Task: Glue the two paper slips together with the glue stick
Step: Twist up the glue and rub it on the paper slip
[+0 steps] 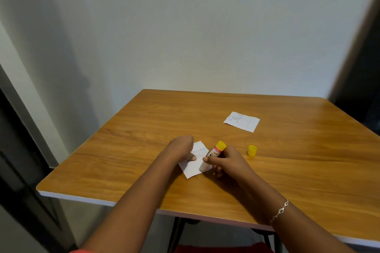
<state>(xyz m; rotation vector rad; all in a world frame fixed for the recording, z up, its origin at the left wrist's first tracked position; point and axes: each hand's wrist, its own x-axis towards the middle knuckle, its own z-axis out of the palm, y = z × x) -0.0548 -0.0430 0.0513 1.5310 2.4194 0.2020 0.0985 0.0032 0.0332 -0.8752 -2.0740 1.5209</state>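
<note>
- Fingers (207,159) of the right hand (228,160) are wrapped round the glue stick (216,151). Its uncapped tip is down on the printed near slip (193,169), and its yellow base tilts up and away from the person.
- The left hand (181,148) rests on the left side of the near slip, one fingertip pressing the paper to the tabletop (133,150). The back of the hand hides the other fingers, so whether they are curled or straight cannot be told.
- The near slip lies askew to the tabletop's front edge and well inside it. The stick's long axis slants from the slip's right half up toward the far right.
- The second slip (241,121) lies flat, beyond the near slip and to its right, well apart from both hands. The right hand is the nearer of the two, but it is busy with the stick.
- Gluing appears to be under way and the joining not yet begun. That step likely turns on closing the gap between the two slips while the near slip is held flat.
- The yellow cap (252,150) stands upright to the right of the near slip, just past the right hand. A reach toward the second slip could knock it.
- Bare wood shows on every side of the near slip, which leaves room to slide paper.
</note>
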